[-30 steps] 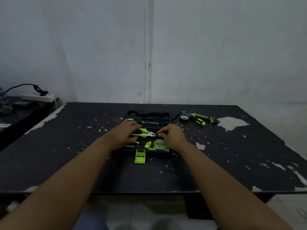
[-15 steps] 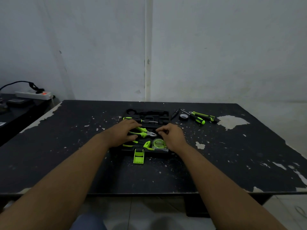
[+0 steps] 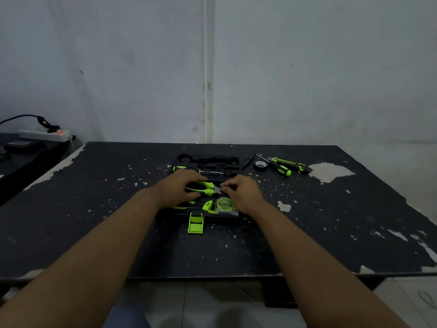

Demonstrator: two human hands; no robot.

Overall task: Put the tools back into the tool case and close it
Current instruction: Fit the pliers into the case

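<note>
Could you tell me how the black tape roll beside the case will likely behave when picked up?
The tape roll lies flat on the table, hole up, so a push should slide it rather than roll it. Small and hollow, it is probably light. Tipped on edge, it might roll.

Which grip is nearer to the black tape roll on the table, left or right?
Right. The right grip is close in front of the tape roll, toward the person; the left grip is farther left, on the pliers over the case.
</note>
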